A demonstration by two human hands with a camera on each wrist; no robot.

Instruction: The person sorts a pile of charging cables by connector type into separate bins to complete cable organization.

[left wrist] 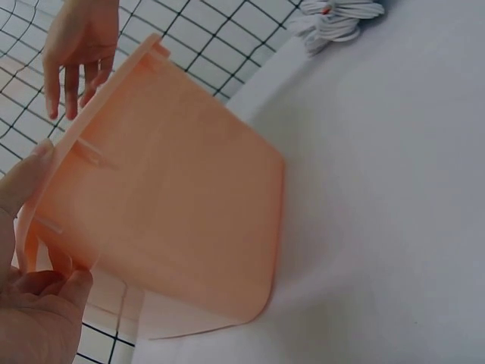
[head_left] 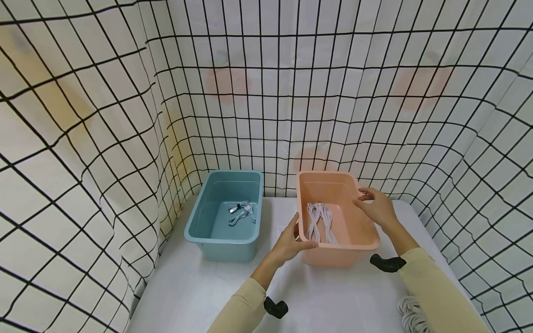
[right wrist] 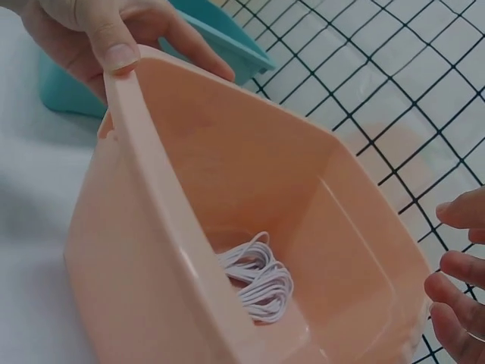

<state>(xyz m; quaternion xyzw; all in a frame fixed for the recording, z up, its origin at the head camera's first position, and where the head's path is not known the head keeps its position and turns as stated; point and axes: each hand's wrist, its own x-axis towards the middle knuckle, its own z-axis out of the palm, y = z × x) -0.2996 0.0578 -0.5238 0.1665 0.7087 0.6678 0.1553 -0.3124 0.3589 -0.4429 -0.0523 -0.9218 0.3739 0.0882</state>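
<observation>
My left hand (head_left: 287, 243) grips the near-left corner of a peach plastic bin (head_left: 337, 256), thumb over the rim and fingers beneath it. In the right wrist view the left thumb presses on the lip of that corner. My right hand (head_left: 378, 208) is at the bin's far-right rim with its fingers spread and loosely bent, holding nothing. Inside the peach bin lies a bundle of thin white cord (head_left: 320, 219), looped and gathered near its middle. The right wrist view shows part of this cord (right wrist: 259, 280) behind the near wall.
A teal bin (head_left: 222, 240) stands to the left, holding light cables (head_left: 243, 213) with a plug end showing. Another coiled white cord bundle (head_left: 411, 314) lies on the white table (head_left: 316, 305) beside the right forearm. Black grid netting (head_left: 279, 97) encloses the back and sides.
</observation>
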